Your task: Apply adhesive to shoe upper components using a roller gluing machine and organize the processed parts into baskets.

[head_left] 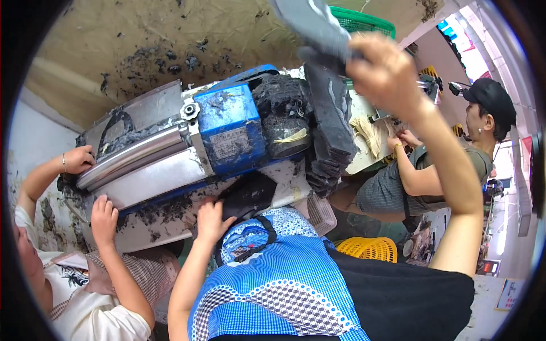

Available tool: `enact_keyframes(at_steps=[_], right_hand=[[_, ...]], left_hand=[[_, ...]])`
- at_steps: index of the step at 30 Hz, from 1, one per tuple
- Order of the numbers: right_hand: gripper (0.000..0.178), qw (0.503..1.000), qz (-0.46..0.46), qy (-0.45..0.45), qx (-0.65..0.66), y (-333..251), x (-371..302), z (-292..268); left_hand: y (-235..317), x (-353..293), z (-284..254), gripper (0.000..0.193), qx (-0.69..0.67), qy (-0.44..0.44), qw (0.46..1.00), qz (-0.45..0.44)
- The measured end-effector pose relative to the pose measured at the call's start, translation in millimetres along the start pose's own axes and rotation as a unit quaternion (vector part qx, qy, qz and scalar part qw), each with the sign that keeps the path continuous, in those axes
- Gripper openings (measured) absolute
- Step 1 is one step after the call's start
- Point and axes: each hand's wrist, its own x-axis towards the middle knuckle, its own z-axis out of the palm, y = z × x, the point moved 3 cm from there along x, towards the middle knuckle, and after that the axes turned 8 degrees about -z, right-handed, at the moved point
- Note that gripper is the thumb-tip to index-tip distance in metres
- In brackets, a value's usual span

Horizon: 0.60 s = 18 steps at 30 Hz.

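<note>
My right hand [378, 65] is raised at the upper right, its fingers closed on a dark grey flat piece [318, 28] with whitish smears, blurred by motion. Below it stands a stack of dark grey flat pieces [333, 119], glue-like streaks on the top one. At the table's near edge my left hand [213, 221] has its thumb apart from its fingers. It lies against a black sheet piece [253, 196]. In front is a roller machine with long metal rollers [136, 156] and a blue housing [227, 122].
A co-worker's hands [102, 219] are at the machine's left end. Another person in a black cap [492, 102] works at the right beside a bundle of pale strips [367, 133]. A green basket [364, 23] stands at the back, a yellow basket [367, 248] low on the right.
</note>
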Motion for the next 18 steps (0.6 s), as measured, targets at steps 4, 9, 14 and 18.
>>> enact_keyframes(at_steps=[4,9,14,18], right_hand=[[0.035,0.978,0.043,-0.136,0.153,-94,-80,31],[0.057,0.956,0.148,-0.139,0.213,-143,-86,43],[0.048,0.944,0.209,-0.069,0.244,-124,-42,21],[0.035,0.94,0.227,0.024,0.252,-97,-2,12]], left_hand=[[22,23,-1,0.033,-0.074,-0.12,0.99,0.015],[40,7,-58,0.028,-0.131,-0.217,0.965,0.068],[34,-39,-131,0.047,-0.242,-0.056,0.965,0.089],[-12,-72,-175,0.042,-0.389,0.093,0.908,-0.125]])
